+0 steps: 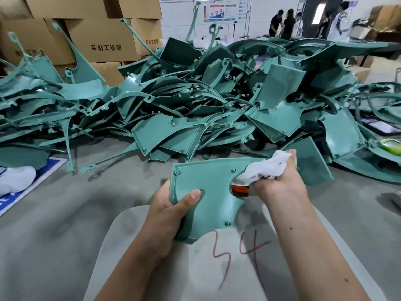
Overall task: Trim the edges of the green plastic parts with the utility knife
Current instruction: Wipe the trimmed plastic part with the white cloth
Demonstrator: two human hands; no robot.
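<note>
Head view: left hand point(171, 205) grips one green part point(208, 192) above the bench point(65, 213); right hand point(280, 181) clutches white cloth point(267, 166) and orange utility knife point(239, 190) at its notch. Big pile point(195, 101) behind, trimmed or not unclear; probably much left.

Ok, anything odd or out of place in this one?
Mostly the right hand: besides the orange utility knife, it grips a bunched white cloth that hides the blade, so the cut cannot be seen. The left hand holds the green part normally. The loose green pile behind looks tangled, not damaged.
</note>
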